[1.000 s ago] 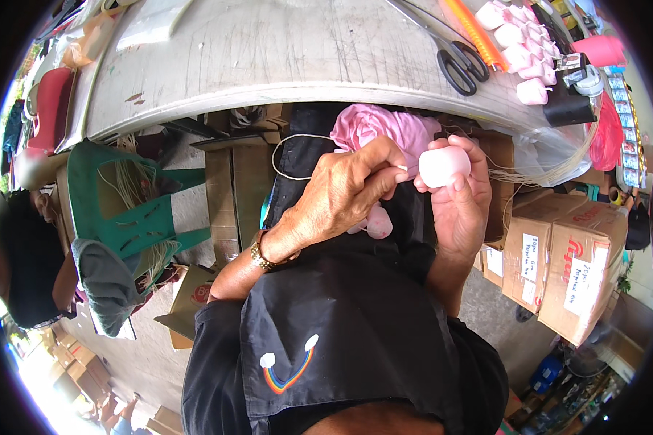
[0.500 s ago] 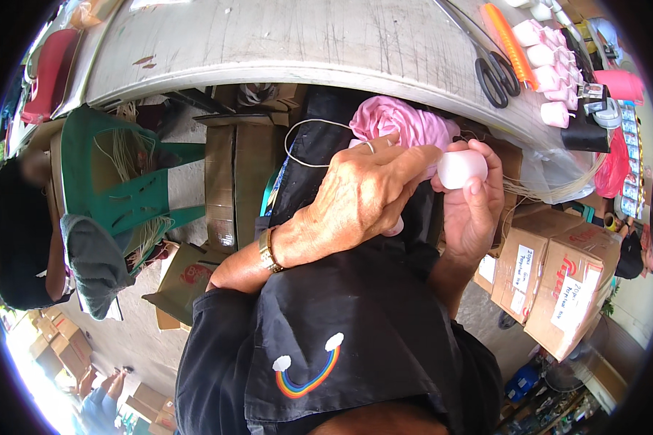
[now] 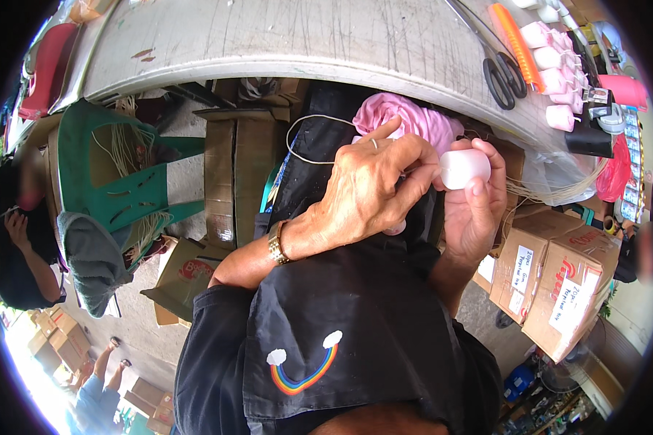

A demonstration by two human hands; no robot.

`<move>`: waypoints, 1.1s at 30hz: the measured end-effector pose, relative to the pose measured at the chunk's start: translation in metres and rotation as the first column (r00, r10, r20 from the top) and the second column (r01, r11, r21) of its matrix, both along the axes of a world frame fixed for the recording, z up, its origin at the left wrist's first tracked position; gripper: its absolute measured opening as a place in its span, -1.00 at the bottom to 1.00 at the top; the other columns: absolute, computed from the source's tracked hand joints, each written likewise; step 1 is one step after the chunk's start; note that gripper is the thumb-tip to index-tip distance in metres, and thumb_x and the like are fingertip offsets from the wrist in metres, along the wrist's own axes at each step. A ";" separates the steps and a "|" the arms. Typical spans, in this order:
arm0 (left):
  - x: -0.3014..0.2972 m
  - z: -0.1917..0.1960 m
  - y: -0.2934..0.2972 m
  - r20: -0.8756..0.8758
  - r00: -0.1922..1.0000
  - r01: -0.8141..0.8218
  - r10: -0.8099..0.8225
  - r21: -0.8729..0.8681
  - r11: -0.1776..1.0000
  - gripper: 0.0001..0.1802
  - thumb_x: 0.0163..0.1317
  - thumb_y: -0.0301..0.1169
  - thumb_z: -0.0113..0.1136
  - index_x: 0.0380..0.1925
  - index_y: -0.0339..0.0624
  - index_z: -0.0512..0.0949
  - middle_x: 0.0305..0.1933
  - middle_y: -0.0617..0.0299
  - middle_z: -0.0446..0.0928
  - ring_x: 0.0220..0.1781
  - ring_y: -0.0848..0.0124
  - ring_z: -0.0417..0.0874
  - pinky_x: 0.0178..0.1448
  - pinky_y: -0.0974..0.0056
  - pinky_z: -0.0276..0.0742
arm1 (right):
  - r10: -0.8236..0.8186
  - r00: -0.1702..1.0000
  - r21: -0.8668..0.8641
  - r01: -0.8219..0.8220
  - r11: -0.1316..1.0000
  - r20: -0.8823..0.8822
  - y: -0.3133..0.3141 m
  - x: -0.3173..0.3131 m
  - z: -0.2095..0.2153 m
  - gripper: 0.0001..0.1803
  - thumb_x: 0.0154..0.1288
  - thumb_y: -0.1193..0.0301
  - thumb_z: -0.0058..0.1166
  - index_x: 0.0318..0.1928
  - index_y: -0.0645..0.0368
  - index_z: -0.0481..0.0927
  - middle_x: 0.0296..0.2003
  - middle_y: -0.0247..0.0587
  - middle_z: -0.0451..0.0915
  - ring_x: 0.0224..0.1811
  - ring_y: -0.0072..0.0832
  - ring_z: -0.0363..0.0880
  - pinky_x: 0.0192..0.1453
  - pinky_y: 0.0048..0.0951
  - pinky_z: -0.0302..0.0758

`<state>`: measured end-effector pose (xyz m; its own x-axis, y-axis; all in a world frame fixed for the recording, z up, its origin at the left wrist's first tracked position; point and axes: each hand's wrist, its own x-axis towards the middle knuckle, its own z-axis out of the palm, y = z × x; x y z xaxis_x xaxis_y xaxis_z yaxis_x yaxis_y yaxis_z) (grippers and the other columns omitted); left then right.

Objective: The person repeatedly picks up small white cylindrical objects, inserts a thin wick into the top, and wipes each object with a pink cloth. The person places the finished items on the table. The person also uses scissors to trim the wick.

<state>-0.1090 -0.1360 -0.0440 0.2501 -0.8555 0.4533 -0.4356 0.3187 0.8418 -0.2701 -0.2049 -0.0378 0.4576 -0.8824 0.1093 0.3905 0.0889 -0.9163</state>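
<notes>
The right hand [image 3: 479, 210] should grip the small white spool [image 3: 464, 168] steadily while the left hand [image 3: 370, 192] pinches at its near-left side, fingers closed.

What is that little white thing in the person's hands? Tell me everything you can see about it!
The little white thing is a small, rounded, barrel-like piece, smooth and pale, maybe plastic or wax. The right hand grips it from below, thumb on its front and fingers curled over its top. The left hand reaches across and pinches at its left end. It is held up in front of the person's body, near the pink cloth below the table edge. Similar white pieces lie in a row on the table.
</notes>
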 end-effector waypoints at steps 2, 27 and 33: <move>-0.001 -0.001 0.000 -0.020 1.000 0.000 0.001 0.025 1.000 -0.87 0.09 -0.52 0.30 -0.33 -0.23 0.59 -0.41 0.35 0.65 -0.50 0.40 0.70 0.35 -0.06 0.42 | 0.029 0.999 0.012 -0.029 0.999 0.023 0.000 0.000 0.000 -0.47 0.29 0.40 0.12 0.23 0.32 0.35 0.02 0.05 0.49 -0.08 -0.34 0.54 -0.10 -0.29 0.57; -0.006 0.001 0.001 -0.077 0.995 -0.074 0.067 -0.092 0.993 -0.86 0.09 -0.42 0.36 -0.39 -0.12 0.57 -0.71 0.27 0.48 -0.56 0.27 0.63 0.34 -0.10 0.42 | 0.017 0.999 0.022 -0.018 1.000 0.032 0.001 0.004 0.001 -0.42 0.26 0.38 0.13 0.24 0.34 0.34 0.07 0.06 0.46 0.06 -0.33 0.49 0.17 -0.29 0.46; -0.001 0.000 0.002 0.007 0.997 -0.072 0.073 -0.054 0.996 -0.80 -0.02 -0.47 0.40 -0.33 -0.13 0.68 -0.72 0.38 0.52 -0.61 0.44 0.64 0.42 -0.06 0.35 | 0.013 1.000 -0.002 -0.013 1.000 0.001 0.001 0.006 -0.001 -0.42 0.26 0.39 0.12 0.25 0.33 0.32 0.08 0.07 0.46 0.06 -0.33 0.49 0.16 -0.29 0.46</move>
<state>-0.1103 -0.1343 -0.0436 0.3063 -0.8096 0.5007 -0.4671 0.3305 0.8201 -0.2643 -0.2036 -0.0386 0.4688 -0.8762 0.1120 0.3904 0.0918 -0.9160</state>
